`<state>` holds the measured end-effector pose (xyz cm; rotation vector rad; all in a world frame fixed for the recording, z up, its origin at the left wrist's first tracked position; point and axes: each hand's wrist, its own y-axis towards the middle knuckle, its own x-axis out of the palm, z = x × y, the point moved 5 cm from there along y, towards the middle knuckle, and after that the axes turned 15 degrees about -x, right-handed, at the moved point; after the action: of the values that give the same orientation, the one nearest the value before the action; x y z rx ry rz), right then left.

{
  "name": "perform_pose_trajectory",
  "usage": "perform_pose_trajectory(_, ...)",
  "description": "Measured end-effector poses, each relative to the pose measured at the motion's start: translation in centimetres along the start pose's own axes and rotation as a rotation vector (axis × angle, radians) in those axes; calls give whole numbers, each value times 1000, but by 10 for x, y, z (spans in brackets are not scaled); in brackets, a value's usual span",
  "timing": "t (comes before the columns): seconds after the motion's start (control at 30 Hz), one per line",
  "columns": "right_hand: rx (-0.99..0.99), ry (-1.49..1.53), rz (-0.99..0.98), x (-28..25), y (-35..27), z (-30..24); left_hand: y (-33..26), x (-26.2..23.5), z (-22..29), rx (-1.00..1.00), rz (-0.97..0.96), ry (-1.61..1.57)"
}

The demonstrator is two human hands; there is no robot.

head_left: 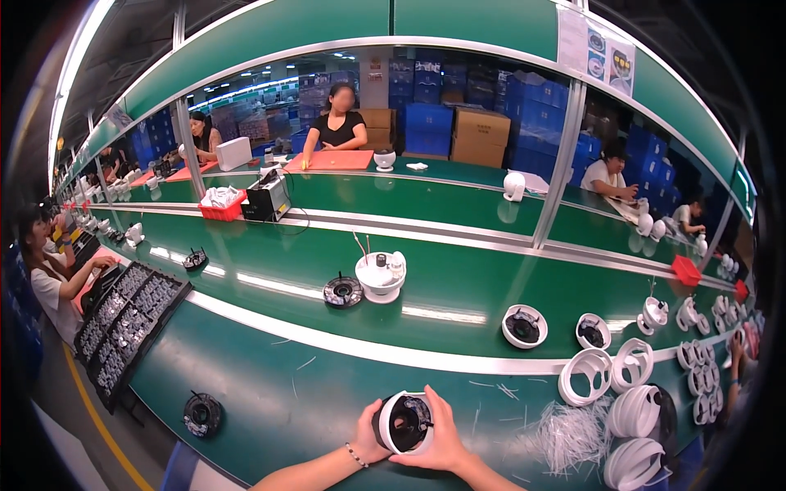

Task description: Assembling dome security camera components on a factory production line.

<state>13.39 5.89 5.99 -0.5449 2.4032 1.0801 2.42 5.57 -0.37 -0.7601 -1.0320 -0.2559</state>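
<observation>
At the near edge of the green workbench (270, 385), both hands close around a white dome housing (407, 422) with a dark, round inside. The left hand (370, 434) cups its left side, fingers curled against the shell, a bead bracelet on the wrist. The right hand (446, 438) wraps the right side and underside, with the fingertips pressed on the rim at the top. The housing is held just above the bench, its opening facing up.

Just right of the hands lies a heap of thin white strips (569, 434), and beyond it a cluster of white ring shells (610, 372) runs toward the right edge. Near left, a small black round part (201, 414) sits alone on the bench. Farther left, a black tray of small grey parts (123, 323) rests beside a seated person's arm.

Past a white stripe, on the green belt (270, 262), stand two white cups with dark centres (524, 326), a black disc (342, 290) and a white bowl unit with wires (381, 274). Far across the line, a red basket (221, 206) and a black box (266, 200) stand, with people working behind them.
</observation>
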Motion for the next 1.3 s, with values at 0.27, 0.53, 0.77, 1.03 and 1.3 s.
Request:
perform_pose_trajectory(0.27, -103, 0, 1, -2, 5, -6, -3, -1, -1, 28, -40, 29)
perform_pose_trajectory(0.53, -33, -208, -166, 23, 15, -15, -7, -13, 9, 58, -71, 29)
perform_pose_trajectory(0.77, 46, 171, -143, 33, 24, 4, -21, -21, 24, -30, -204, -44)
perform_pose_trajectory(1.03, 16, 88, -196, 49, 33, 1, -25, -28, 40, -47, -179, -31)
perform_pose_trajectory(1.3, -1, 100, -180, 62, 46, -15, -34, -39, 46, 69, -121, -29)
